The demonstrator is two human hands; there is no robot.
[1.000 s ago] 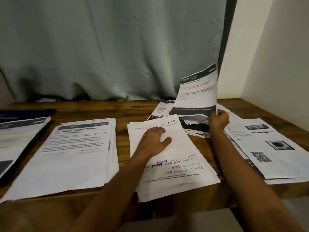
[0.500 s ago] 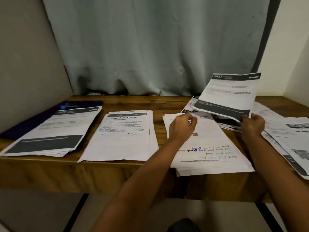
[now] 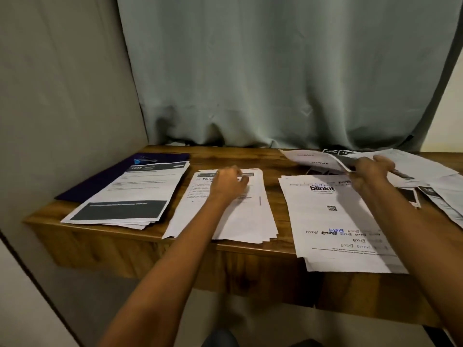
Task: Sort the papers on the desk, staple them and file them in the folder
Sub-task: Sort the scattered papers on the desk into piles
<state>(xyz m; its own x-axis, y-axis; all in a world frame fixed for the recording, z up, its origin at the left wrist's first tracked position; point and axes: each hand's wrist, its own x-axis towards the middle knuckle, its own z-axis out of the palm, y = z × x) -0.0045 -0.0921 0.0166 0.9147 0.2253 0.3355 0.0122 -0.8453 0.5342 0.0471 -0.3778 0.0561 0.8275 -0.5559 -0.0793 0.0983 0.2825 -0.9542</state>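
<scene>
Clearly the sheet (image 3: 310, 159), raised at the worktop's (image 3: 271, 161) two o'clock, is light, limp and slippery. An edge pinch suits it, as the blurred right hand (image 3: 370, 172) seems to hold it. The left hand (image 3: 229, 184) rests relaxed on the centre pile (image 3: 238, 221); the folder (image 3: 85, 189) lies at ten o'clock.

**Left hand changes pile, lifted sheet comes down**

The left hand (image 3: 229, 182) has left the blinkit pile (image 3: 330, 221) and now rests on the top part of the Water Potted Plants pile (image 3: 233, 221), one pile further left. The sheet (image 3: 313, 157) held by the right hand (image 3: 370, 171), raised high before, is now lowered almost flat over the loose papers (image 3: 413, 164) at the back.
</scene>
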